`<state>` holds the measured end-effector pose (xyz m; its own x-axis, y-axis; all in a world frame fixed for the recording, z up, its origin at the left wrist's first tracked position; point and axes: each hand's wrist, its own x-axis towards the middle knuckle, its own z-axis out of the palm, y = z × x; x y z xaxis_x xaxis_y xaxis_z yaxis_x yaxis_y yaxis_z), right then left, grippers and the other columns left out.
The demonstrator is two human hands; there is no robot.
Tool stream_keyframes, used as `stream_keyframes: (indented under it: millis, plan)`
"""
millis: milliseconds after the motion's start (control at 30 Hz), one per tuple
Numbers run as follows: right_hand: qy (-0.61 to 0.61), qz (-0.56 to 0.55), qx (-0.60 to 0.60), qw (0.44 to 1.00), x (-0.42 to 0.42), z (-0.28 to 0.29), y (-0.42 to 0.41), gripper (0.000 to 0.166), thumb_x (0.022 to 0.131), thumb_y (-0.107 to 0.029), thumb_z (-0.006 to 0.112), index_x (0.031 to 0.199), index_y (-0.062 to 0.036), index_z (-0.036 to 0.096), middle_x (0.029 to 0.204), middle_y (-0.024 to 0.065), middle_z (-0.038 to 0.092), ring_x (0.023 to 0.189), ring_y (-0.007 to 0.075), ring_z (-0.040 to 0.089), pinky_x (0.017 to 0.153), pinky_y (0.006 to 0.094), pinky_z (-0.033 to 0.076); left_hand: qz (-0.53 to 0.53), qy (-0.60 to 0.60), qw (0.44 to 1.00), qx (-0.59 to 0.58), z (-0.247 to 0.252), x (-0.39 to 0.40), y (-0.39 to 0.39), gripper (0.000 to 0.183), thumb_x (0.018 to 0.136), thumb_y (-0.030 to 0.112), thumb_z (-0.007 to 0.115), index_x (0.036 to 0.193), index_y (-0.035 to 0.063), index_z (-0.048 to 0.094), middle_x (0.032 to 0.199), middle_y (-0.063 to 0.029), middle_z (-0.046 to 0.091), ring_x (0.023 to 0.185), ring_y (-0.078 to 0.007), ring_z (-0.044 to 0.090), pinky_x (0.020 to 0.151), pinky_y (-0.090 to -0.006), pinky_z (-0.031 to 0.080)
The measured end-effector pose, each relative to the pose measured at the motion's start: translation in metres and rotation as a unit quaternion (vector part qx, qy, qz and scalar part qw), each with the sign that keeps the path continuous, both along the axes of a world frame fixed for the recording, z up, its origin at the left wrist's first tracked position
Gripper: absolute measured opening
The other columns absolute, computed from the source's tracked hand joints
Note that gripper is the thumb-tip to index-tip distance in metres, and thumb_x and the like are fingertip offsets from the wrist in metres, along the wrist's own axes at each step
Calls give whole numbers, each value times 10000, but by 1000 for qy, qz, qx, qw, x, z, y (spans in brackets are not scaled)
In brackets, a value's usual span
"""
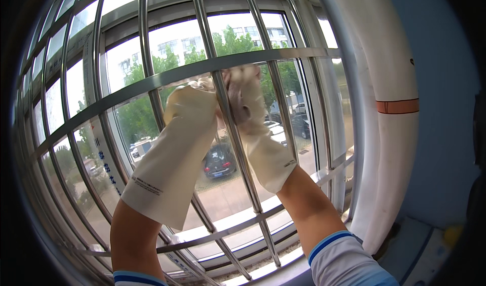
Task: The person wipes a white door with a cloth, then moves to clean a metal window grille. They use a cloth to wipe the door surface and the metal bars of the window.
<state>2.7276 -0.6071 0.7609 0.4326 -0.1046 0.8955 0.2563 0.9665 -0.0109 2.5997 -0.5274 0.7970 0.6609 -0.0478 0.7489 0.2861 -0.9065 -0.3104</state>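
Long cream rubber gloves with small print near the cuffs cover both my hands. My left hand is raised just below the flat metal crossbar of a window grille, its fingers bunched and partly hidden by the glove's back. Close beside it, across an upright steel bar, is my right hand, blurred and near the glass. A greyish-pink patch shows at the right palm; whether it is a cloth or part of the glove is unclear. Behind the hands is a window pane. What either hand holds cannot be made out.
Several upright steel bars cross the window, joined by a lower crossbar. A white column with an orange-red band stands at right, before a blue wall. Outside are trees, buildings and parked cars.
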Motion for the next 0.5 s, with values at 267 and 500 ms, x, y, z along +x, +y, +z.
stream_keyframes:
  millis: [267, 500]
  plan:
    - [2, -103, -51, 993, 85, 74, 8, 484, 1058, -428, 600, 1371, -60, 634, 1364, 113, 640, 1234, 273, 653, 1060, 398, 533, -112, 16, 981, -158, 19, 44, -19, 336, 998, 267, 650, 1310, 167, 723, 1218, -126, 748, 1179, -253, 723, 971, -397, 596]
    - [50, -589, -29, 806, 75, 127, -76, 404, 1037, -322, 629, 1325, -41, 663, 1302, 150, 664, 1200, 302, 679, 1047, 396, 552, -108, 32, 988, -107, 14, 29, 1, 325, 998, 274, 649, 1292, 162, 730, 1216, -134, 749, 1178, -253, 723, 981, -397, 590]
